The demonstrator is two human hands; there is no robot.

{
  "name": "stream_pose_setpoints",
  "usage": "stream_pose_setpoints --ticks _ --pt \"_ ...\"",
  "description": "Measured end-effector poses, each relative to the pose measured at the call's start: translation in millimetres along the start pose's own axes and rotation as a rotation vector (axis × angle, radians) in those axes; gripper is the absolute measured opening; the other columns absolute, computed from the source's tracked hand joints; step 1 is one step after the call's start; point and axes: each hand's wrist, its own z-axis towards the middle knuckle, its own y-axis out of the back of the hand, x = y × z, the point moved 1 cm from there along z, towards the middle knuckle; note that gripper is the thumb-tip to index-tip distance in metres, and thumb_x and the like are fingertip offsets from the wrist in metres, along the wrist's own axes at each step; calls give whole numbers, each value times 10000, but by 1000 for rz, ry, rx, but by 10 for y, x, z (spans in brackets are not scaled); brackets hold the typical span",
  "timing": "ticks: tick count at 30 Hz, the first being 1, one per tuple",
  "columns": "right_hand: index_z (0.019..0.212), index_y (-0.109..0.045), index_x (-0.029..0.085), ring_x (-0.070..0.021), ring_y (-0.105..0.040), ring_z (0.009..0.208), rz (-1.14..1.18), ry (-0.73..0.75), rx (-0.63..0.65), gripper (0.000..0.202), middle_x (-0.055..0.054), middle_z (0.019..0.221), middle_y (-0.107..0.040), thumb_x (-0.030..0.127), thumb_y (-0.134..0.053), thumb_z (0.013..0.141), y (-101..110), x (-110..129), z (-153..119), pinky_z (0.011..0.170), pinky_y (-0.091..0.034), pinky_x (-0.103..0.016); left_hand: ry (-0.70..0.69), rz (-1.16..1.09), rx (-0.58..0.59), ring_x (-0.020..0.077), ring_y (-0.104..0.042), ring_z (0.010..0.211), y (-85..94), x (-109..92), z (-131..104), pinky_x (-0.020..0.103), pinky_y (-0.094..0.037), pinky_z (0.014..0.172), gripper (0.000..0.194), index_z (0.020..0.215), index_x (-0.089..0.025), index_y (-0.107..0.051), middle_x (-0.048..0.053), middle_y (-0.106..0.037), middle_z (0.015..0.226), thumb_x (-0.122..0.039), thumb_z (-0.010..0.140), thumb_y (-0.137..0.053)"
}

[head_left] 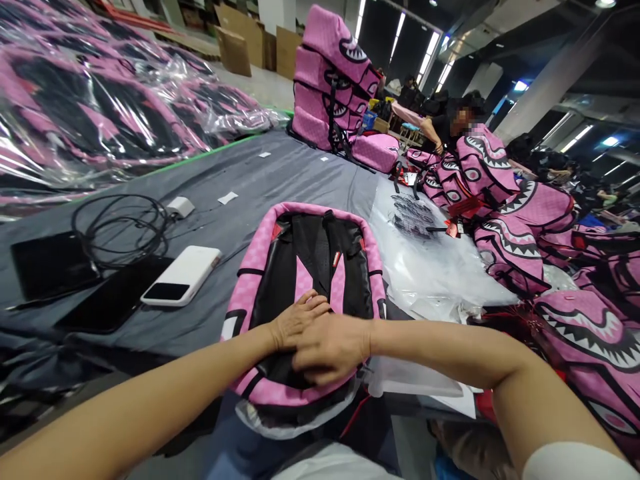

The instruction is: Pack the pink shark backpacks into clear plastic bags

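Observation:
A pink backpack [260, 253] with a black back panel and black straps lies face down on the grey table [280, 173] in front of me. My left hand [296, 321] rests flat on its lower back panel, fingers spread. My right hand [333, 347] lies across the left one, palm down, pressing on the same spot. A clear plastic bag [300, 417] sits around the backpack's near end at the table edge. Neither hand grips anything.
A white power bank [183, 275], two dark phones or tablets [53, 265] and a coiled cable [120, 227] lie at left. Clear bags [430, 260] lie at right beside piles of pink shark-mouth backpacks [505, 220]. A stack of backpacks [335, 80] stands farther back, with a seated person [445, 127] behind.

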Motion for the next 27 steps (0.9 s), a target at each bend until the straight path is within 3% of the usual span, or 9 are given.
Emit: stream_pose_setpoints --ticks 3,5,7,10,14,18,22,24,27 --pt "978 -681 201 -195 -595 827 -37 187 165 174 -50 899 -689 340 -578 993 -128 132 47 792 -445 -331 186 68 -95 295 -537 1254 40 38 -78 528 -420 1116 360 1235 -144 -627 155 -638 1281 -286 1001 -394" --pt "967 -683 196 -192 -584 807 -48 229 154 169 -50 889 -682 326 -577 992 -292 63 62 780 -432 -329 246 112 -159 310 -450 1380 4 34 -165 551 -405 1136 464 1395 -118 -518 175 -561 1426 -335 1034 -324" --pt "954 -689 206 -186 -584 784 -32 291 126 171 -42 873 -674 340 -587 983 -493 -57 63 761 -423 -329 255 159 -224 282 -356 1474 -88 23 -250 526 -365 1185 508 1490 -159 -434 121 -504 1531 -364 1039 -326" --pt "931 -696 226 -173 -578 726 -3 307 106 167 -18 816 -651 368 -613 963 -752 -240 50 735 -415 -329 285 242 -323 260 -325 1509 -235 45 -302 495 -311 1225 531 1530 -188 -414 84 -506 1557 -333 1022 -354" --pt "956 -682 214 -183 -579 768 -52 233 83 161 -25 816 -634 364 -622 946 -849 -338 24 766 -425 -330 264 309 -344 281 -367 1495 -265 98 -231 486 -319 1212 537 1498 -168 -489 106 -575 1499 -284 984 -386" --pt "866 -656 235 -185 -587 750 -122 149 0 180 -12 759 -613 413 -662 895 -932 -106 5 753 -450 -334 279 387 -306 329 -450 1437 -269 -35 -267 521 -349 1173 505 1422 -147 -584 122 -605 1468 -294 979 -390" --pt "779 -637 281 -157 -587 673 -159 240 -184 203 26 707 -620 461 -655 870 -1007 208 -103 640 -451 -319 297 365 -231 320 -425 1461 -406 -343 -561 489 -318 1199 588 1508 -219 -494 75 -516 1562 -344 934 -501" --pt "859 -662 291 -163 -624 744 -216 139 -316 150 13 778 -668 425 -612 904 -832 142 -201 651 -470 -314 269 293 -150 326 -422 1463 -383 -456 -662 477 -331 1192 648 1535 -265 -453 61 -485 1586 -374 904 -554" --pt "1134 -678 248 -211 -663 1036 -290 -459 -532 243 -86 1093 -728 285 -510 963 -378 -282 -336 866 -520 -369 265 135 11 356 -516 1376 -70 -463 -566 498 -417 1120 606 1465 -262 -550 104 -577 1502 -529 921 -542"
